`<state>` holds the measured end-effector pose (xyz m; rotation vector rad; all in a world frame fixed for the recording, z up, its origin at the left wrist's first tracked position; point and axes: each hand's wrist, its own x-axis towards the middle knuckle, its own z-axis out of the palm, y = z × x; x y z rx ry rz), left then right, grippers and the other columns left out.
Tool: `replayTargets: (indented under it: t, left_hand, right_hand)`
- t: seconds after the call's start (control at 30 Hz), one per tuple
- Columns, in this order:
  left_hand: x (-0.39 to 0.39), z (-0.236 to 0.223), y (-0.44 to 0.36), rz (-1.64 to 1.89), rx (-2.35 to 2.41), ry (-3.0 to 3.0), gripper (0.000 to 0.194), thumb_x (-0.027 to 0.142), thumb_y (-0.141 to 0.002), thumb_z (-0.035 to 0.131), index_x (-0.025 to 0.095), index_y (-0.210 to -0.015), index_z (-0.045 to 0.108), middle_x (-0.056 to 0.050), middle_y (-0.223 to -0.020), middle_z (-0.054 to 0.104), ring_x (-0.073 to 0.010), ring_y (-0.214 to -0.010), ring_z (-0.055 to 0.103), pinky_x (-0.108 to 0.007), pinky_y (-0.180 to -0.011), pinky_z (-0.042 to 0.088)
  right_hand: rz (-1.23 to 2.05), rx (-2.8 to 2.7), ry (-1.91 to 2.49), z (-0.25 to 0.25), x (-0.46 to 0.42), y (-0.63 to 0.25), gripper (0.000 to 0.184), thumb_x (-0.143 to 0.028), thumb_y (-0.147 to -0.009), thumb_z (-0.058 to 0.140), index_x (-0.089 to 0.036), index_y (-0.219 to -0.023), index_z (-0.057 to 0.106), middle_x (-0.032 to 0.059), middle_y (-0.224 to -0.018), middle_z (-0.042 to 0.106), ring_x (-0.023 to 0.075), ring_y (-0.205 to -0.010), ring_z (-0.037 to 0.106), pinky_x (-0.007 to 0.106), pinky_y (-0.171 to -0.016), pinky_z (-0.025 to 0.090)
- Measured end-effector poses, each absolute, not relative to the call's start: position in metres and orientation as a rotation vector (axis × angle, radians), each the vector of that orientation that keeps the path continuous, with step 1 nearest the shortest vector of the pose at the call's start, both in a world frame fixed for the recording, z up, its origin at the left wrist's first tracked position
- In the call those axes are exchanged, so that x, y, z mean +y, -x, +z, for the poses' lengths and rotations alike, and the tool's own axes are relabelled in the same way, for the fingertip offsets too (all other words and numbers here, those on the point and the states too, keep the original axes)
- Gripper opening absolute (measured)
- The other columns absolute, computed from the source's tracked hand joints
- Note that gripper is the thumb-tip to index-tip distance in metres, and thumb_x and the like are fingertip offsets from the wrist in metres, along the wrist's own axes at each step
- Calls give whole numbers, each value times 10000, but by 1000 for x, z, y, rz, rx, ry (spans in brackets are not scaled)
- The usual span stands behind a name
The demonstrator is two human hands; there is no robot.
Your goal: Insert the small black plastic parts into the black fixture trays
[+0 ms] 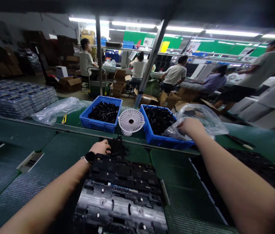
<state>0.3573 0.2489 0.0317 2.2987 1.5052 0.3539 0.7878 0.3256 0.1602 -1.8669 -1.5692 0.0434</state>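
A black and silver moulded panel (pixel 121 195) lies on the green mat in front of me. At its far edge sits a small heap of black plastic parts (pixel 118 147), and my left hand (pixel 100 148) rests closed on that heap; a bracelet is on the wrist. My right hand (pixel 191 127) reaches out to the right-hand blue bin (pixel 160 140) full of black parts and grips a clear plastic bag (pixel 200 121) lying over the bin's right corner.
A second blue bin (pixel 98 124) of black parts and a small white fan (pixel 131 122) stand on the raised shelf. Clear bags (pixel 56 110) and stacked trays (pixel 15 97) lie left. A dark tray (pixel 249 169) sits right. Several people work at benches behind.
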Motion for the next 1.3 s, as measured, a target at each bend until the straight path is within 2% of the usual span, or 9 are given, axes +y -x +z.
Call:
replayTargets:
  t: [0.17, 0.33, 0.43, 0.53, 0.67, 0.73, 0.87, 1.07, 1.3]
  left_hand:
    - [246, 42, -347, 596, 1557, -2221, 182, 286, -765, 583, 230, -877, 714, -28, -943, 649, -161, -862, 600, -224, -794, 441]
    - [244, 62, -327, 921, 1691, -2027, 336, 381, -827, 488, 180, -1030, 665, -65, -978, 677, -187, -894, 605, -278, -817, 452]
    - [236, 82, -316, 1175, 1646, -1775, 434, 420, -818, 496, 158, -1150, 594, -74, -937, 678, -159, -702, 598, -265, -650, 468]
    - [216, 112, -314, 1328, 1430, -1512, 465, 441, -794, 543, 180, -1177, 568, -42, -866, 651, -86, -504, 477, -214, -485, 387]
    - [173, 160, -328, 1250, 1373, -1577, 373, 427, -815, 534, 207, -1104, 618, -4, -777, 620, -73, -512, 451, -203, -495, 372]
    - [149, 183, -340, 1198, 1375, -1735, 309, 395, -825, 534, 218, -1053, 645, 1, -750, 619, -93, -586, 505, -209, -557, 406]
    - [108, 213, -366, 1143, 1197, -2036, 198, 288, -852, 516, 249, -978, 663, -5, -880, 628, -116, -799, 568, -213, -732, 444]
    - [70, 222, -383, 1085, 1038, -2257, 260, 221, -879, 461, 292, -1074, 618, -11, -917, 583, -90, -749, 569, -183, -663, 465]
    - [53, 223, -384, 1068, 1087, -2450, 302, 192, -877, 439, 304, -1116, 585, -23, -952, 570, -105, -736, 563, -212, -645, 473]
  right_hand:
    - [86, -1587, 2044, 171, 318, -782, 112, -79, -626, 675, -93, -516, 667, -10, -427, 467, 149, -638, 551, 294, -599, 261]
    - [146, -1444, 2055, 183, 311, -782, 76, -100, -575, 717, -127, -518, 675, 5, -420, 505, 147, -578, 528, 290, -582, 276]
    - [224, -1325, 1981, 190, 303, -781, 48, -139, -570, 738, -127, -578, 692, 27, -444, 557, 160, -559, 538, 291, -577, 326]
    - [400, -1277, 1792, 198, 289, -767, 172, -209, -615, 728, -120, -761, 718, 73, -621, 669, 165, -599, 594, 283, -602, 416]
    - [622, -1322, 1500, 211, 248, -724, 310, -274, -588, 764, -162, -873, 712, 82, -852, 711, 180, -732, 650, 279, -694, 502]
    - [720, -1373, 1406, 218, 217, -695, 325, -309, -565, 789, -180, -856, 722, 73, -825, 717, 200, -755, 660, 299, -714, 520]
    - [905, -1497, 1244, 229, 150, -643, 271, -293, -586, 797, -184, -826, 734, 72, -787, 721, 207, -735, 667, 317, -723, 530]
    - [1060, -1614, 1080, 230, 85, -602, 106, -223, -681, 743, -219, -787, 736, 45, -818, 717, 171, -735, 660, 264, -675, 533]
    - [986, -1618, 1004, 228, 57, -588, 149, -168, -703, 723, -259, -820, 729, 20, -798, 707, 148, -724, 646, 222, -619, 532]
